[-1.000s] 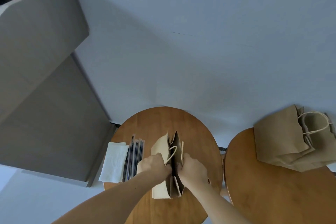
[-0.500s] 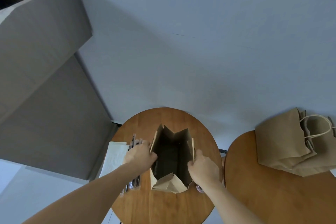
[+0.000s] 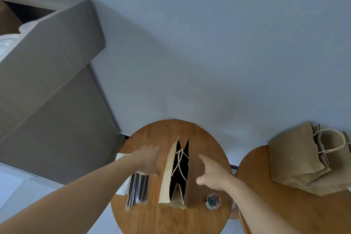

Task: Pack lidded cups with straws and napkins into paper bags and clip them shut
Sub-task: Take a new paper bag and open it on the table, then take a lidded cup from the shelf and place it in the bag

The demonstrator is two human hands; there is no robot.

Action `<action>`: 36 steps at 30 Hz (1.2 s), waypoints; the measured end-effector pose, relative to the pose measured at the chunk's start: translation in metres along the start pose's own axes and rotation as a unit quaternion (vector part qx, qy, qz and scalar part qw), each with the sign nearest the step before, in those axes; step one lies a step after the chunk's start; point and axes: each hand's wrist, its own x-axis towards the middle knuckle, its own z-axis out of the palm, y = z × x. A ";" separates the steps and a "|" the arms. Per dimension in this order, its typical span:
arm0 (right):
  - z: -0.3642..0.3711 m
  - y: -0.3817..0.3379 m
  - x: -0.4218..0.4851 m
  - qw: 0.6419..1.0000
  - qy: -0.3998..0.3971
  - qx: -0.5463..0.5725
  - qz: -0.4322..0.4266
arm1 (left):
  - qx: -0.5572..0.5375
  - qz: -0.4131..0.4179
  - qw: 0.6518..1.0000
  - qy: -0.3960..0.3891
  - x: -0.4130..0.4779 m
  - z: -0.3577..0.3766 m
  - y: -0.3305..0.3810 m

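Head view: found the paper bag [image 3: 176,173] upright on the round table [image 3: 209,138], mouth parted only narrowly, inside too dark to read (no cup seen anywhere). Judged packing barely begun, with cup, straw, napkin and clip all left. Noted straws [image 3: 137,188] at the bag's 9 o'clock, paper clips [image 3: 213,201] at 4 o'clock. Saw left hand [image 3: 150,161] at 9 o'clock and right hand [image 3: 210,172] at 3 o'clock, both spread, holding nothing, just beside the bag.
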 end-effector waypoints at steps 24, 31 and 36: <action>-0.116 -0.255 -0.001 0.910 0.175 -0.212 -0.310 | 0.025 -0.159 0.891 0.424 -0.170 -0.191 -0.051; -0.102 -0.364 -0.027 0.858 0.200 -0.217 -0.421 | 0.010 -0.200 0.841 0.503 -0.245 -0.218 -0.119; -0.072 -0.445 -0.038 0.841 0.164 -0.233 -0.459 | -0.014 -0.246 0.831 0.499 -0.290 -0.223 -0.189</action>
